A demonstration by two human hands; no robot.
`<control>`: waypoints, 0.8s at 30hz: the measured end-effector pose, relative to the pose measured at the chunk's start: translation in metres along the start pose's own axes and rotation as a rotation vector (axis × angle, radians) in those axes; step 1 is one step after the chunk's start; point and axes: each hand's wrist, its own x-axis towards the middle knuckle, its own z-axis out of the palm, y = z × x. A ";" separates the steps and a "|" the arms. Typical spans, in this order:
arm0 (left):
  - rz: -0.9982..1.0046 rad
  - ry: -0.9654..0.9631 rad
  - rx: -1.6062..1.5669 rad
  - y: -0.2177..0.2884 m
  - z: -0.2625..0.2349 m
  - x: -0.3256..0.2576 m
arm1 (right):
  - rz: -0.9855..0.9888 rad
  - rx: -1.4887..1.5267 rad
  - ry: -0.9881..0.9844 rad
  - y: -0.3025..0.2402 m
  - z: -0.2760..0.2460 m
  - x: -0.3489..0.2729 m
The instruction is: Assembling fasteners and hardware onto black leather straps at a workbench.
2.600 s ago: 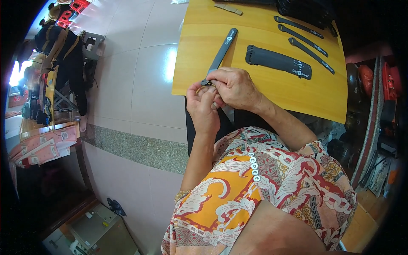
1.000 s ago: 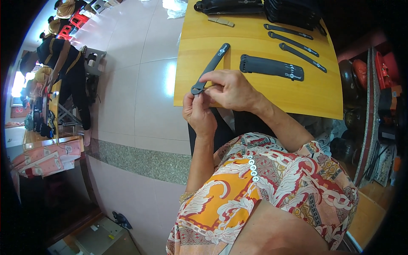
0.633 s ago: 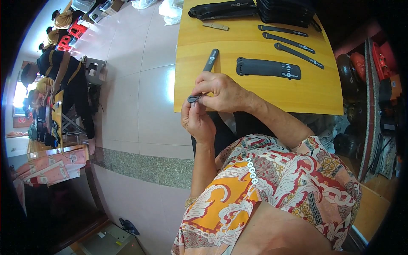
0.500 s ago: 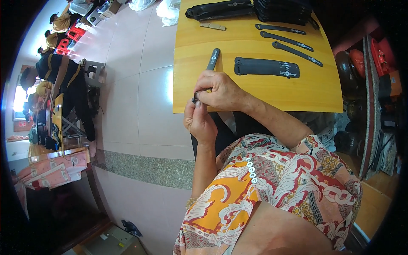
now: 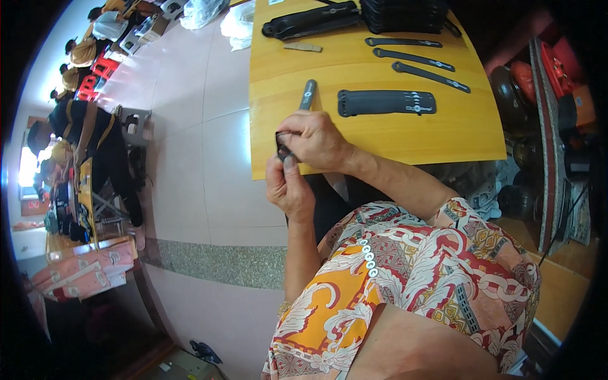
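Note:
A black hook-and-loop strap runs through my right hand, its rounded printed end pointing up over the table. My right fingers are closed around it. Below, my left hand pinches the strap's other end between thumb and fingers, and a short bent loop shows between the hands. Fingers hide part of the strap. To the right of my hands lies a neat flat set of black straps. Beyond that, three single straps lie slanted and apart from one another.
The yellow table holds a long bundle of black straps, a thick black stack and a small tan strip. A person in dark clothes works at another table on the left. Shelving stands at right.
My view has shifted slightly. My hands have drawn a little apart, and the strap's lower part now shows as a bent loop between them. The straps on the table lie as before.

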 end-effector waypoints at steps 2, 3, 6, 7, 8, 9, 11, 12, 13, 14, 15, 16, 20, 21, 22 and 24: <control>0.080 -0.100 0.131 -0.002 -0.006 -0.010 | 0.186 -0.031 0.084 0.009 -0.011 0.014; 0.205 -0.165 0.267 0.006 0.000 -0.021 | 0.345 -0.085 0.149 0.020 -0.021 0.030; 0.063 -0.129 0.206 0.009 -0.002 -0.042 | 0.233 0.040 0.298 0.041 -0.046 0.054; -0.151 -0.038 -0.018 0.015 0.000 -0.032 | 0.175 0.032 0.155 0.021 -0.054 0.052; -0.116 -0.015 -0.147 0.010 -0.005 -0.023 | 0.102 0.031 0.011 0.007 -0.055 0.049; -0.079 0.007 -0.276 0.006 -0.010 -0.018 | 0.097 0.037 0.000 0.002 -0.053 0.040; -0.056 0.004 -0.313 0.005 -0.008 -0.013 | -0.004 0.178 -0.234 -0.009 -0.050 0.021; -0.047 0.033 -0.308 0.007 -0.003 -0.013 | -0.010 0.177 -0.239 -0.015 -0.044 0.013; -0.043 0.059 -0.300 0.008 0.000 -0.015 | -0.121 0.136 -0.244 -0.019 -0.035 0.003; -0.029 -0.009 -0.290 0.010 0.001 -0.016 | -0.233 0.094 -0.249 -0.020 -0.028 -0.003; -0.042 -0.019 -0.303 0.009 0.000 -0.019 | -0.233 0.093 -0.249 -0.020 -0.023 -0.006; -0.064 0.002 -0.285 0.009 -0.001 -0.019 | -0.266 0.021 -0.259 -0.020 -0.020 -0.008; -0.128 0.048 -0.247 0.003 -0.004 -0.024 | -0.322 -0.131 -0.216 -0.011 -0.010 -0.009; -0.128 0.049 -0.247 0.002 -0.004 -0.025 | -0.309 -0.150 -0.155 -0.008 -0.008 -0.006; -0.095 0.007 -0.217 0.002 -0.004 -0.025 | -0.306 -0.146 -0.155 -0.003 -0.005 -0.004; -0.109 -0.030 -0.170 -0.001 0.011 -0.031 | -0.002 -0.218 0.088 0.018 -0.014 0.013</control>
